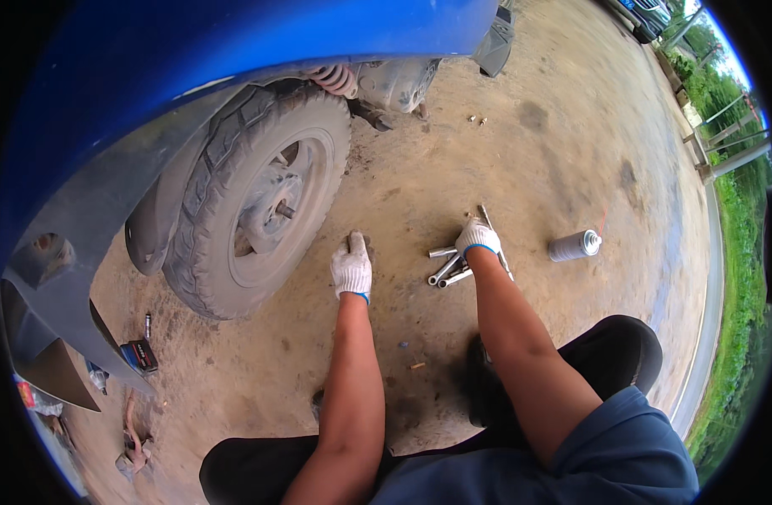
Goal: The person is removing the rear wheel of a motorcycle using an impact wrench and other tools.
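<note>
My left hand (351,265), in a white knit glove with a blue cuff, is held low over the dirt right of a dusty wheel (264,206), fingers stretched out and holding nothing visible. The wheel has a treaded tyre and a protruding hub bolt, under blue bodywork (150,50) with a coiled spring (334,79). My right hand (474,236), gloved alike, is closed on a metal wrench among several loose wrenches (445,272) on the ground; its fingertips are partly hidden. A silver spray can (571,247) with a thin red straw lies to the right.
Small metal pieces (479,119) lie on the ground (571,151) ahead. A dark box (139,355) and assorted items lie at lower left beside black panels (49,362). A parked vehicle (643,17), poles (735,158), grass and a road edge the right side. My knees are bent below.
</note>
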`<state>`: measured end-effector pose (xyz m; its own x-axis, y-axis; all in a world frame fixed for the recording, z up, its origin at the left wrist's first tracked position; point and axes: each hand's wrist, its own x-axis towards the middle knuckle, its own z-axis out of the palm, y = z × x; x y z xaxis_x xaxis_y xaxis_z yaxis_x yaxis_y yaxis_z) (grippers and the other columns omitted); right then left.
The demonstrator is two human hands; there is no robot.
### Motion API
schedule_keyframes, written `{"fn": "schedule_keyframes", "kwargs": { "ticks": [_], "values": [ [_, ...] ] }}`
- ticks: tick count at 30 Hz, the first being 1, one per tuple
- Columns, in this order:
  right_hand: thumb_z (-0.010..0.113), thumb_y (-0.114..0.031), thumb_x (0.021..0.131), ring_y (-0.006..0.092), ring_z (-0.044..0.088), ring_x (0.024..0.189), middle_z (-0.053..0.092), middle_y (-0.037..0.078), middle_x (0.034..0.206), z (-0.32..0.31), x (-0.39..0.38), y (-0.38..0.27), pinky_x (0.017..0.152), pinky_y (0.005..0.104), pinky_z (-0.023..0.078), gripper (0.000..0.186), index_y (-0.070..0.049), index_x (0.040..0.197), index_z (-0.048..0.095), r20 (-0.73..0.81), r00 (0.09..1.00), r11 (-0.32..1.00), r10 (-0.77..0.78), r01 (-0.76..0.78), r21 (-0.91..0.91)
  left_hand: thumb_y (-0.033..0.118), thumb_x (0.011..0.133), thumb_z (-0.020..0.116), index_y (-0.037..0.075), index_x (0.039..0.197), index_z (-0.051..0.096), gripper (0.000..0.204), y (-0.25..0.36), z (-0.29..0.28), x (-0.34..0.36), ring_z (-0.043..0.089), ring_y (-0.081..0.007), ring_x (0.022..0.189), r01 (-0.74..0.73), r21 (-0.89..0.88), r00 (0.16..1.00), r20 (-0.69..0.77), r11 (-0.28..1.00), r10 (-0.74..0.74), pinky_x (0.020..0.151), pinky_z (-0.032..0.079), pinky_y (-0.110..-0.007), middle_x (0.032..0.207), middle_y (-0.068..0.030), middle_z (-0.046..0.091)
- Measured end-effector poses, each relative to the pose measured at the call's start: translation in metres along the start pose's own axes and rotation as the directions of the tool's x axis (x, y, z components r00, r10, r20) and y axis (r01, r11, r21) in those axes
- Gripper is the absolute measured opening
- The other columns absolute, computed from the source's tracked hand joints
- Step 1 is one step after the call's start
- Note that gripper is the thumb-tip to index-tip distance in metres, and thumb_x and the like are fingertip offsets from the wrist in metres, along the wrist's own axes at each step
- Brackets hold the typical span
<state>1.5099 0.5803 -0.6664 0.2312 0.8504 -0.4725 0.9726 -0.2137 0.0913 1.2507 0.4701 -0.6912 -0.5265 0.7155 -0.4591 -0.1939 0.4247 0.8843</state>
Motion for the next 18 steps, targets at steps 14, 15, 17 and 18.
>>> {"fn": "schedule_keyframes", "kwargs": {
  "ticks": [14, 15, 17, 18],
  "values": [
    [0.073, -0.019, 0.083, 0.0194, 0.069, 0.085, 0.074, 0.015, 0.094, -0.131, -0.115, -0.124, 0.079, 0.0336, 0.055, 0.03, -0.002, 0.107, 0.07, -0.267, 0.752, 0.556, -0.603, 0.636, 0.535, 0.031, 0.104, 0.061, 0.001, 0.119, 0.069, 0.034, 0.096, 0.01, -0.047, 0.069, -0.0165, 0.08, 0.012, -0.205, 0.888, 0.452, 0.979, 0.084, 0.071, 0.056, -0.031, 0.091, -0.0069, 0.073],
    [0.072, -0.018, 0.086, 0.0165, 0.066, 0.083, 0.073, 0.012, 0.093, -0.136, -0.126, -0.135, 0.078, 0.0328, 0.055, 0.027, -0.001, 0.108, 0.07, -0.326, 0.765, 0.484, -0.555, 0.616, 0.621, 0.026, 0.103, 0.062, 0.0, 0.117, 0.07, 0.031, 0.113, -0.001, -0.047, 0.067, -0.0119, 0.073, -0.017, -0.2, 0.909, 0.405, 0.98, 0.099, 0.065, 0.054, -0.029, 0.091, -0.0065, 0.073],
    [0.07, -0.018, 0.09, 0.0135, 0.064, 0.082, 0.072, 0.01, 0.091, -0.141, -0.141, -0.149, 0.076, 0.0319, 0.054, 0.025, -0.001, 0.108, 0.069, -0.367, 0.775, 0.393, -0.515, 0.594, 0.702, 0.024, 0.104, 0.06, -0.001, 0.114, 0.072, 0.029, 0.148, -0.02, -0.052, 0.067, -0.0129, 0.076, 0.002, -0.317, 0.972, 0.225, 0.948, 0.074, 0.068, 0.054, -0.029, 0.093, -0.0074, 0.073],
    [0.069, -0.019, 0.093, 0.0125, 0.062, 0.082, 0.072, 0.008, 0.093, -0.137, -0.151, -0.155, 0.076, 0.0314, 0.053, 0.026, 0.0, 0.111, 0.069, -0.4, 0.762, 0.316, -0.509, 0.597, 0.737, 0.023, 0.104, 0.06, -0.001, 0.114, 0.072, 0.028, 0.149, -0.035, -0.047, 0.067, -0.0131, 0.079, -0.184, -0.315, 0.969, 0.099, 0.931, 0.225, 0.07, 0.055, -0.028, 0.095, -0.008, 0.073]
  ]
}}
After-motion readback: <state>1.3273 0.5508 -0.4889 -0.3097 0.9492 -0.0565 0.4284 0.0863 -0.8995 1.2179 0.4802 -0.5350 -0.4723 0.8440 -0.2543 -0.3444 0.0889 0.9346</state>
